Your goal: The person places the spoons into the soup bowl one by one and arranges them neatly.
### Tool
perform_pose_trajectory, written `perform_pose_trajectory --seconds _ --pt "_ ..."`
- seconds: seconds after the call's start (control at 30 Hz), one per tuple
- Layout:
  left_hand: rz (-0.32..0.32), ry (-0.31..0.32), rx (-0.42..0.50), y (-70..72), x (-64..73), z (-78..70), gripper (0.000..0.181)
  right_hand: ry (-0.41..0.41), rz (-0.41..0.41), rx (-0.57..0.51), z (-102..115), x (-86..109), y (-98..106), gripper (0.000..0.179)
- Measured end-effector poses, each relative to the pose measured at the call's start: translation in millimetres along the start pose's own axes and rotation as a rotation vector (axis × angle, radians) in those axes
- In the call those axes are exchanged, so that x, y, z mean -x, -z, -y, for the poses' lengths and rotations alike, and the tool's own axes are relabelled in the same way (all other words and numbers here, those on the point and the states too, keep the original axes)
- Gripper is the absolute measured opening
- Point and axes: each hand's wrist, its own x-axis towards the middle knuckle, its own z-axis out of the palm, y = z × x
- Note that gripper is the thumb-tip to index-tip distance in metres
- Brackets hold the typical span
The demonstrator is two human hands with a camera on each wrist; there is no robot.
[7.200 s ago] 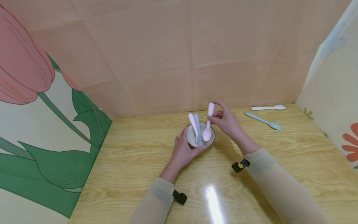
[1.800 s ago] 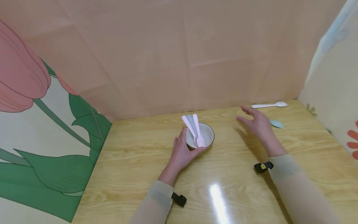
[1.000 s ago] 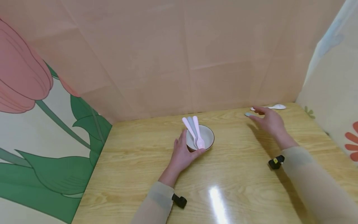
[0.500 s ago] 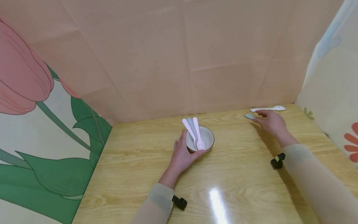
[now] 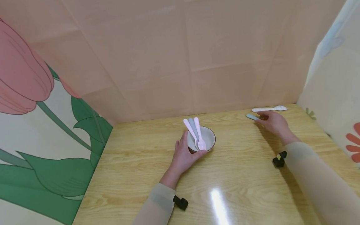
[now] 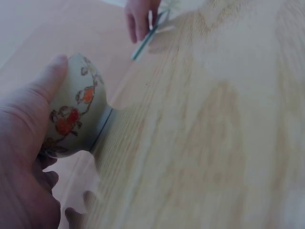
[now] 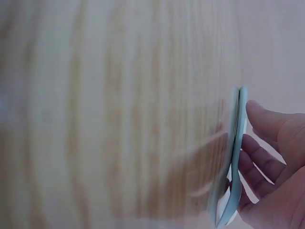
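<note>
My left hand (image 5: pixel 183 157) holds the small bowl (image 5: pixel 209 139), thumb at its near rim and fingers round its left side. Red fruit and branches decorate the bowl's outer wall (image 6: pixel 71 119) in the left wrist view. Leaning in the bowl are a pink spoon (image 5: pixel 201 143), a grey-blue spoon (image 5: pixel 192 123) and another pink spoon (image 5: pixel 187 123). Over at the right, my right hand (image 5: pixel 274 123) pinches a pale blue-green spoon (image 7: pixel 237 162) low at the tabletop. In the head view that spoon's bowl end is hidden under the hand.
A white spoon (image 5: pixel 269 109) lies just behind the right hand, along the back edge of the wooden table (image 5: pixel 135 175). A peach backdrop (image 5: pixel 140 62) rises behind, with printed panels at left and right.
The right hand has placed a pink spoon in the bowl, moved right and closed its fingers on the blue-green spoon. The left hand stays on the bowl.
</note>
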Motion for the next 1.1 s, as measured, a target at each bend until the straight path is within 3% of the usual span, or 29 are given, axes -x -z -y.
perform_pose_trajectory --seconds 0.53,1.1 --pt "0.013 0.017 -0.002 0.4 -0.4 0.0 0.122 -0.002 0.029 -0.021 -2.3 -3.2 -2.8 0.050" --pt "0.012 0.016 -0.005 1.5 0.6 -2.3 0.122 -0.015 0.035 0.050 -0.8 -2.7 -3.0 0.046"
